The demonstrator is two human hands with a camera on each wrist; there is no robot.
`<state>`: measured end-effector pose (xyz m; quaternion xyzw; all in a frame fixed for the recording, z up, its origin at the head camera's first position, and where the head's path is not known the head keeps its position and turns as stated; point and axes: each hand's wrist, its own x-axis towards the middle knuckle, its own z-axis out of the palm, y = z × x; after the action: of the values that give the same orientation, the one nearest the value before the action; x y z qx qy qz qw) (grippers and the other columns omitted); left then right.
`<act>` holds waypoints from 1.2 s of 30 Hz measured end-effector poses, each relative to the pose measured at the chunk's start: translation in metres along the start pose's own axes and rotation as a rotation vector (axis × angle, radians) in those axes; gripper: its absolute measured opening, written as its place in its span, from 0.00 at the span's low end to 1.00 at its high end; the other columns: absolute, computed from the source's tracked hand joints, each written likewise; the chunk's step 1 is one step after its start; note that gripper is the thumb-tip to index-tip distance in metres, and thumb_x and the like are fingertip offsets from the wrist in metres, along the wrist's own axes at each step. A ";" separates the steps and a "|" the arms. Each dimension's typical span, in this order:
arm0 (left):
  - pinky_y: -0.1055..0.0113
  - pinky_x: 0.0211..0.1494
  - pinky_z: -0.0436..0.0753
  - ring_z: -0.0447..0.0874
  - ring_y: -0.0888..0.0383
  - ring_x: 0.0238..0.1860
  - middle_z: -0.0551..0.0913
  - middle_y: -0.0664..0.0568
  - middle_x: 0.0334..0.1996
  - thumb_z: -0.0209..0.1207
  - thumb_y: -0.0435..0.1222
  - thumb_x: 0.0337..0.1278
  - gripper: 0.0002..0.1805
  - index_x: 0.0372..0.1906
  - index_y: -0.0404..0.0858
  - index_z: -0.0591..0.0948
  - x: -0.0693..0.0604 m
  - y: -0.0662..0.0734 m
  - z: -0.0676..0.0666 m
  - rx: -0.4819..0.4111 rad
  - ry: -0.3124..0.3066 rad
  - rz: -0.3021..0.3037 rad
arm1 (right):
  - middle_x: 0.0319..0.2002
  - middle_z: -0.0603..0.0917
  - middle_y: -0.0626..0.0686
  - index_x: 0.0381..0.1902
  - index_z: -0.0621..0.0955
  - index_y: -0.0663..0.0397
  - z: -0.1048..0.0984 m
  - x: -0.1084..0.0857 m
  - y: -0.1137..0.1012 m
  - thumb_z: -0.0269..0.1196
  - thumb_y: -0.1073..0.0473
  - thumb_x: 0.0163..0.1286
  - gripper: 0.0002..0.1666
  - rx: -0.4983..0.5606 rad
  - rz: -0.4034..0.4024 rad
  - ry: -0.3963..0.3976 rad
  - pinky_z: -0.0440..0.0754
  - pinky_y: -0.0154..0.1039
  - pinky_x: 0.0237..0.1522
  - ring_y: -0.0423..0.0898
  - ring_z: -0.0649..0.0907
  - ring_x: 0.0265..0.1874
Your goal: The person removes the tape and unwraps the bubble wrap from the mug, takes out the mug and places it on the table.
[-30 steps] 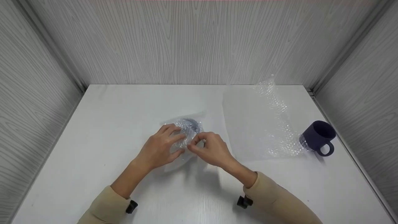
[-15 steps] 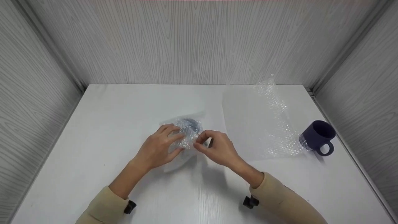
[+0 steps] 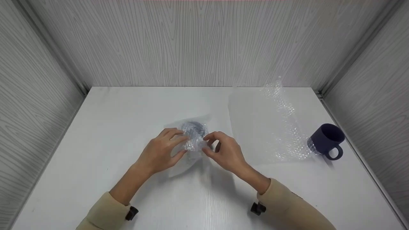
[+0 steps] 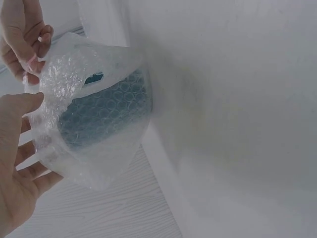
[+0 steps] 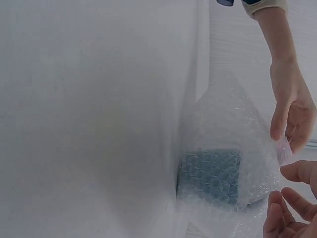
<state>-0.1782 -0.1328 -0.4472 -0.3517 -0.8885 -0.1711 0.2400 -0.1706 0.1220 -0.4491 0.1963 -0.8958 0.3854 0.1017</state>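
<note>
A blue mug [image 3: 195, 128] stands wrapped in bubble wrap at the middle of the table. Its round rim shows through the plastic; I cannot see a handle. In the left wrist view its side [image 4: 106, 111] appears teal under the bubbles. My left hand [image 3: 161, 151] holds the wrapped mug from the left, thumb and fingers spread round its upper part. On the other side, my right hand [image 3: 225, 151] is at the wrap's near right edge, with thumb and index fingertip apart. The right wrist view has the right fingers [image 5: 297, 198] beside the bunched plastic.
A second bubble wrap sheet [image 3: 262, 127] lies flat to the right, its far edge reaching the back wall. A dark blue mug [image 3: 324, 140] lies tilted on that sheet's right end, handle toward me. Grey wood-grain panels [image 3: 204, 44] close in the white table [image 3: 127, 108].
The right hand's thumb and index finger, pinched together before, have parted, and that hand has shifted slightly right. The left hand has barely moved. More of the mug's rim shows.
</note>
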 end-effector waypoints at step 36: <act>0.59 0.40 0.91 0.89 0.47 0.48 0.88 0.47 0.43 0.74 0.34 0.57 0.10 0.44 0.40 0.90 0.000 -0.014 -0.025 0.113 0.147 -0.021 | 0.46 0.85 0.53 0.52 0.88 0.43 0.011 0.001 0.009 0.76 0.56 0.66 0.16 -0.013 -0.028 0.056 0.86 0.35 0.36 0.46 0.86 0.42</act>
<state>-0.1804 -0.1545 -0.4288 -0.3149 -0.8802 -0.1486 0.3224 -0.1756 0.1198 -0.4620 0.1975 -0.8922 0.3837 0.1336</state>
